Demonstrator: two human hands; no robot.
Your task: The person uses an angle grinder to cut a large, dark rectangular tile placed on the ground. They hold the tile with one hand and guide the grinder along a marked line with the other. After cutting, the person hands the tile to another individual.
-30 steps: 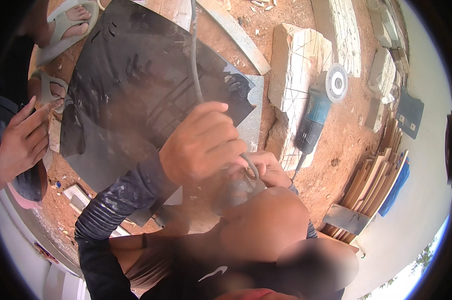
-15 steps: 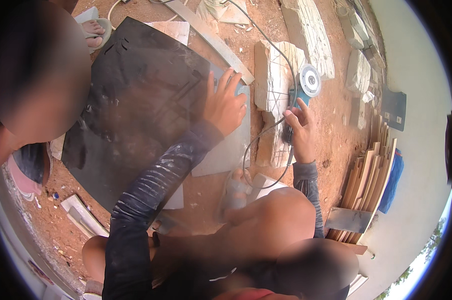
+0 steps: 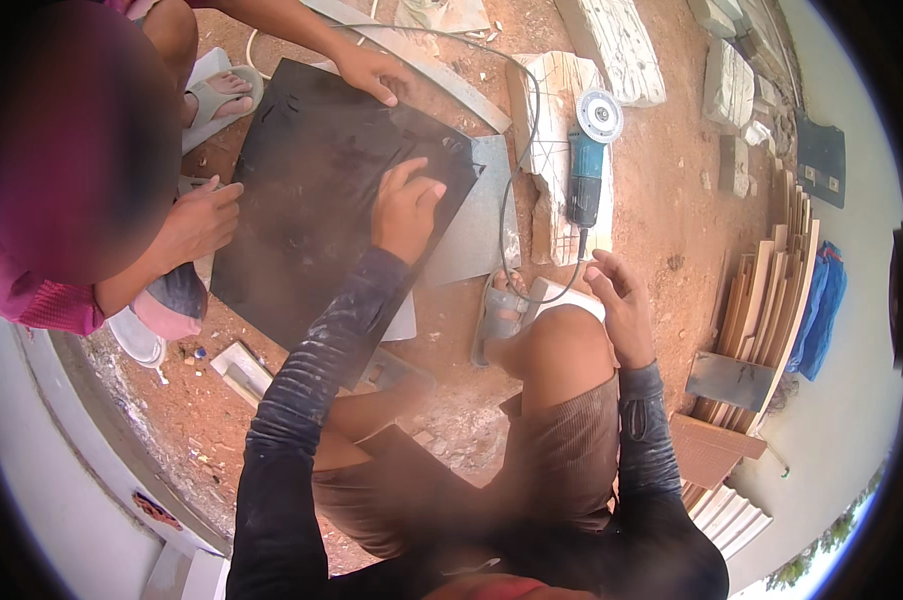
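A black slab [image 3: 321, 190], dusty and smooth, lies in front of me at the left. Over its right part is my left hand [image 3: 407, 212], its fingers apart and holding nothing; I cannot tell whether it touches the surface. A teal and black angle grinder [image 3: 586, 170] with a pale disc rests on a rough whitish block [image 3: 546, 200], right of the slab. Below the grinder's cord end is my right hand [image 3: 623, 310], empty, with fingers loosely bent and apart. A co-worker's hand [image 3: 371, 72] is at the slab's far edge, and their other hand [image 3: 199, 225] is beside its left edge.
Under the slab's right side shows a grey sheet [image 3: 471, 220]. A long metal straightedge [image 3: 441, 80] lies beyond it. The dark cord [image 3: 506, 190] loops beside the block. Stacked wooden strips [image 3: 756, 300] lean along the right wall, near a blue cloth [image 3: 819, 310].
My right hand has come off the grinder and drawn back toward me. My left hand has shifted left over the slab. The co-worker's hands have come into view at the slab, and the view has moved.
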